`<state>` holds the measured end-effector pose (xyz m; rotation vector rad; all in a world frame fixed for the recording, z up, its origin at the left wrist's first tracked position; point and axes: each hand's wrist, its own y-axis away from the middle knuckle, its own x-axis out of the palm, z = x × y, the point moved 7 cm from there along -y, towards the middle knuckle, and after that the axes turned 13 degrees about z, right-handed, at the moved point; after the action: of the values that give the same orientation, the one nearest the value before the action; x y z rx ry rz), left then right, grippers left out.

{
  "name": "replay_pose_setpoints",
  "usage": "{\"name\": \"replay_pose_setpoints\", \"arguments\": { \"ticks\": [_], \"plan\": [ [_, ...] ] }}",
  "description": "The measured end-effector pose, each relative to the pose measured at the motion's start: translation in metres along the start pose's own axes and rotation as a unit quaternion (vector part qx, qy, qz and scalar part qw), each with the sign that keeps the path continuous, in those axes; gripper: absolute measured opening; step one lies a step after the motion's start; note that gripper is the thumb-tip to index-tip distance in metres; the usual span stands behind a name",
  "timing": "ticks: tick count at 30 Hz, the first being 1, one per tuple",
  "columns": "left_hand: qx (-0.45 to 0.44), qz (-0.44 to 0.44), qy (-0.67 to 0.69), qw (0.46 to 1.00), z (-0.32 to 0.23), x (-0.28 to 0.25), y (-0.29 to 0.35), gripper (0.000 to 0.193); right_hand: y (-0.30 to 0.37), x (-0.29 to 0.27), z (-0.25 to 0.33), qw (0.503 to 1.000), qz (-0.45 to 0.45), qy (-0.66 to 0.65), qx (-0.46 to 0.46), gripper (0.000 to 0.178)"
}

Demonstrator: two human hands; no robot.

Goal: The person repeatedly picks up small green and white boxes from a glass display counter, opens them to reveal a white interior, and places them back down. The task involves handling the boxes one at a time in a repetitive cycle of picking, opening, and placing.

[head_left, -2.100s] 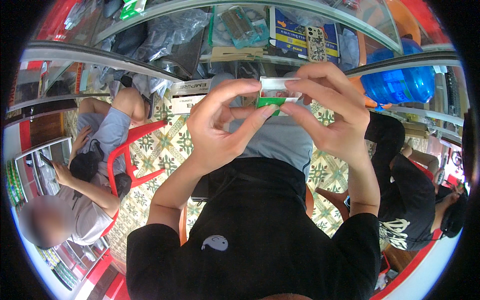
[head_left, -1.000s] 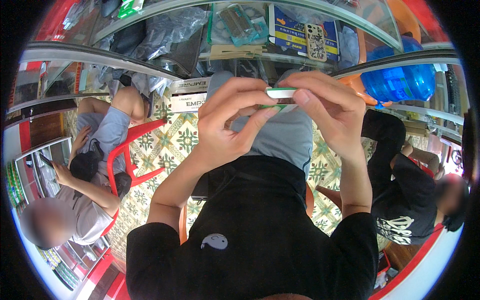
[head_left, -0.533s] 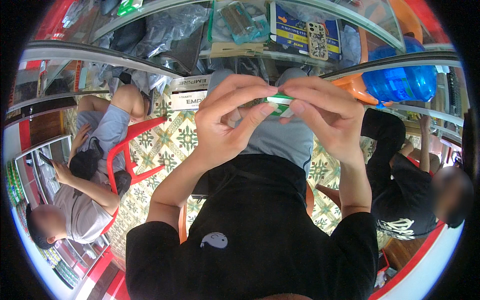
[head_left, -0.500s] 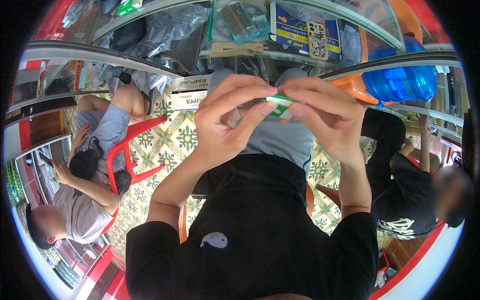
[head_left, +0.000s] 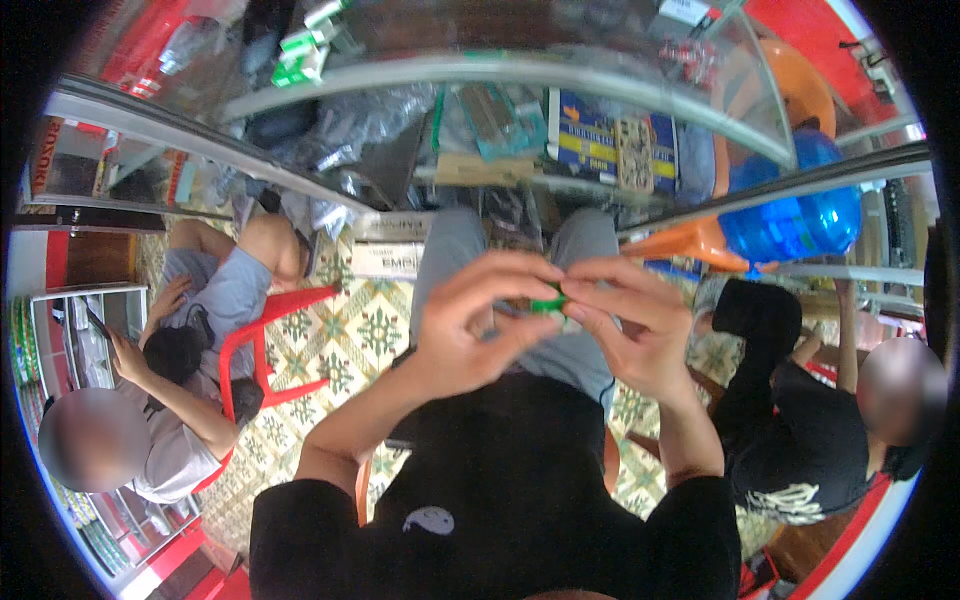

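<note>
A small green box [head_left: 548, 302], with white on it in the earlier frame, sits between my two hands above my lap. My left hand [head_left: 465, 325] pinches its left end between thumb and fingertips. At the right end, the thumb and fingers of my right hand [head_left: 638, 325] close on it as well. The fingers cover much of the box, and motion blurs its face, so I cannot tell whether a flap is lifted.
A glass display counter [head_left: 480, 75] spans the front, with green-and-white boxes [head_left: 300, 65] at its far left. A patterned phone case [head_left: 634, 155] lies near a blue water bottle [head_left: 795, 225]. People sit on both sides, the left one on a red chair [head_left: 235, 365].
Both hands have come down toward my lap with the green box. My view has tilted up, bringing more of the glass counter and its small boxes into sight.
</note>
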<state>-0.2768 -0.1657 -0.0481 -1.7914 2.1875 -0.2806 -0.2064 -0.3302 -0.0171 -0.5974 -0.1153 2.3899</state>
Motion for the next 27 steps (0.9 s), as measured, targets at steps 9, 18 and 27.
{"name": "replay_pose_setpoints", "arguments": {
  "ticks": [9, 18, 27],
  "plan": [
    [0.015, 0.082, -0.08, 0.993, -0.008, -0.006, -0.009, 0.055, 0.013, 0.01, -0.028, 0.976, -0.008, -0.203, 0.076, 0.025],
    [-0.063, 0.095, 0.022, 0.993, -0.002, -0.012, -0.019, 0.06, 0.012, 0.006, -0.024, 0.98, 0.068, -0.181, 0.042, 0.06],
    [-0.004, 0.026, 0.222, 0.975, 0.021, 0.011, -0.021, 0.061, 0.015, 0.009, -0.032, 0.96, -0.034, -0.276, -0.032, 0.064]
  ]
}}
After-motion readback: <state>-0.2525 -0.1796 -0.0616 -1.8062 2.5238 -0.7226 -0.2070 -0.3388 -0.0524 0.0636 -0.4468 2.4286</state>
